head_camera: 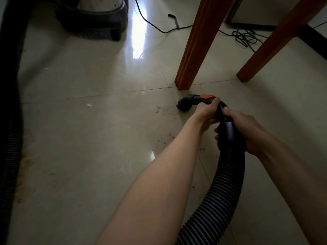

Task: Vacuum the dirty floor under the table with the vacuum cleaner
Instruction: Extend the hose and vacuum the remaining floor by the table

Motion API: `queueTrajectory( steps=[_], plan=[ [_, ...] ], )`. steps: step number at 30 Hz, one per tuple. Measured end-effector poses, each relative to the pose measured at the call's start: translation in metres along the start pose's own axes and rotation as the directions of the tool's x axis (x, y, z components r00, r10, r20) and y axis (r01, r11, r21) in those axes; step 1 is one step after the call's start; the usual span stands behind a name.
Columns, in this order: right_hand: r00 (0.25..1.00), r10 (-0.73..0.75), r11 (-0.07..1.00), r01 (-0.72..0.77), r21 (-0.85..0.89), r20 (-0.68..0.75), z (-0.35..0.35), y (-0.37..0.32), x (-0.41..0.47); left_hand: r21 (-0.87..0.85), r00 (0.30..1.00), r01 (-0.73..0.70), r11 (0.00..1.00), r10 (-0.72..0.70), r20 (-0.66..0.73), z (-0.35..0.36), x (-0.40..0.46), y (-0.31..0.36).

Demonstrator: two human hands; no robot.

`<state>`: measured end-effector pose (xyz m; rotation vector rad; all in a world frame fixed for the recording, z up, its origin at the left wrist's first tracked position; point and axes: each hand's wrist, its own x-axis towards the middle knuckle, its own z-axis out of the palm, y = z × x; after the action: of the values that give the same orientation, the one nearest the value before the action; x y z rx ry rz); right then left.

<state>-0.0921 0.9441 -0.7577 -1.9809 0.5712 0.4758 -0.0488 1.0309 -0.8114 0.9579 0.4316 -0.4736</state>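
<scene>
I hold the black vacuum hose handle (228, 128) with both hands. My left hand (208, 112) grips its front part just behind the orange slider (207, 96). My right hand (247, 129) grips the cuff where the ribbed hose (217, 188) begins. The curved black nozzle (184, 104) points down at the tiled floor, close to the foot of a wooden table leg (192, 50). Brown crumbs of dirt (161, 109) lie on the tiles left of the nozzle, and more dirt (168, 137) lies below my left forearm.
The vacuum canister (95, 16) stands at the back left, its hose (10, 103) running down the left edge. A second table leg (276, 41) slants at the right. A black power cord (246, 37) is tangled behind the legs. White scraps (89, 105) lie on the floor.
</scene>
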Motion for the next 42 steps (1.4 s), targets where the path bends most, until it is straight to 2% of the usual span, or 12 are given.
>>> queueTrajectory(
  steps=[11,16,21,26,32,39,42],
  plan=[
    [1.000,0.006,1.000,-0.006,0.028,-0.010,-0.010,0.008,-0.011,0.035,1.000,-0.014,0.999,0.014,0.017,0.007,-0.008,-0.011],
    [0.999,0.008,0.998,-0.010,0.054,0.035,-0.020,0.013,-0.022,0.064,0.999,0.001,0.998,-0.004,0.044,0.013,-0.018,-0.016],
    [0.997,0.010,0.996,-0.018,0.086,0.082,-0.024,0.024,-0.030,0.102,1.000,0.007,0.995,-0.008,0.004,0.017,-0.025,-0.026],
    [0.997,0.011,0.989,-0.022,0.144,0.075,-0.025,0.032,-0.029,0.128,1.000,0.023,0.992,-0.022,-0.006,0.022,-0.031,-0.026],
    [1.000,-0.015,0.990,0.011,0.140,0.027,-0.010,0.018,-0.015,0.090,0.997,-0.035,0.995,0.041,-0.059,0.017,-0.029,-0.011],
    [0.988,0.002,0.980,-0.032,0.195,0.153,-0.005,0.019,-0.011,0.084,0.993,-0.006,0.996,0.016,-0.116,0.007,-0.021,-0.015],
    [0.987,0.003,0.978,-0.037,0.206,0.162,-0.007,0.021,-0.016,0.092,0.994,-0.011,0.996,0.021,-0.106,0.007,-0.023,-0.016]
  ],
)
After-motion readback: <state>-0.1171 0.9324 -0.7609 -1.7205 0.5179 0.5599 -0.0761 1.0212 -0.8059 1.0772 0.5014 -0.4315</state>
